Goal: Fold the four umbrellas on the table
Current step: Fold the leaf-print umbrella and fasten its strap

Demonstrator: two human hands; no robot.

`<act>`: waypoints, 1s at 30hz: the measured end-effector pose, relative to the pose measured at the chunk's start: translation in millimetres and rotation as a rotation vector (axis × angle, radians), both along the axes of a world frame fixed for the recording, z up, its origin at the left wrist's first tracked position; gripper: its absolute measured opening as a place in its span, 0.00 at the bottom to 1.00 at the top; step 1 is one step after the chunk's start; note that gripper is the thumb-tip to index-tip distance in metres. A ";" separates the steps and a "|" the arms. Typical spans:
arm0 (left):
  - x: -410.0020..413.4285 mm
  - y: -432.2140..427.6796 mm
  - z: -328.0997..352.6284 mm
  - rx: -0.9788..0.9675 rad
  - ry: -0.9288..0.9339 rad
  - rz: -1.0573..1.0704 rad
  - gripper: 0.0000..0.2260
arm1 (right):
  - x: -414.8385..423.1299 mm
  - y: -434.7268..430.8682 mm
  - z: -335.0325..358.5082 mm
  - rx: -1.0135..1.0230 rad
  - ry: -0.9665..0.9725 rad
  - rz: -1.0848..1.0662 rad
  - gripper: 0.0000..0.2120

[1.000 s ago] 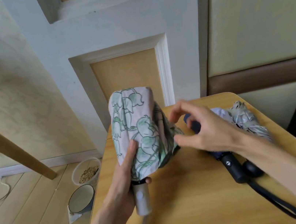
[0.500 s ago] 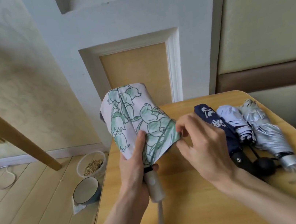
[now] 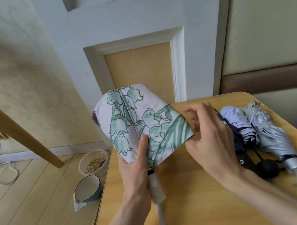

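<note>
Left hand (image 3: 136,173) grips the floral umbrella (image 3: 141,125); right hand (image 3: 209,141) pinches its canopy. Three umbrellas (image 3: 259,134) lie bundled far right; this one looks last.

Matt printed cloth umbrella (image 3: 136,125), shiny silver umbrella (image 3: 270,132), smooth wooden table (image 3: 197,211).

left hand (image 3: 136,169): low middle of frame, closed tight, thumb pointing up
right hand (image 3: 209,141): middle right, fingers curled, pinching
</note>
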State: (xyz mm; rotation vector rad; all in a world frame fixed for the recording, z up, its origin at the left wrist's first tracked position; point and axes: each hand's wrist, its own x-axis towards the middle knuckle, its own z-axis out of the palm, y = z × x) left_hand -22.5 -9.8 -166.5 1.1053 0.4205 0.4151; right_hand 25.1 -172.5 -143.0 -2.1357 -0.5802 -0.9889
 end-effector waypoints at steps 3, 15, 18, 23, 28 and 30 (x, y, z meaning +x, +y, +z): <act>-0.6 3.8 -0.9 -0.012 -0.007 0.008 0.25 | 6.1 -2.7 -7.3 0.166 0.275 0.118 0.12; -1.3 6.8 -3.4 0.031 -0.024 0.016 0.24 | 16.7 -15.8 -5.8 0.403 0.392 0.175 0.14; -0.9 8.6 -3.0 0.053 -0.003 0.051 0.24 | 19.9 -28.8 -5.6 0.018 0.001 -0.113 0.15; 0.6 13.9 -4.7 0.071 0.006 0.048 0.26 | 16.2 -23.6 -7.7 -0.048 0.029 -0.032 0.17; 4.3 28.2 -4.6 0.074 -0.002 0.023 0.28 | 18.6 -28.7 -12.5 -0.188 -0.262 -0.127 0.14; 6.1 30.7 -4.7 0.093 -0.013 0.013 0.28 | 17.3 -26.2 -14.5 -0.229 -0.258 -0.116 0.18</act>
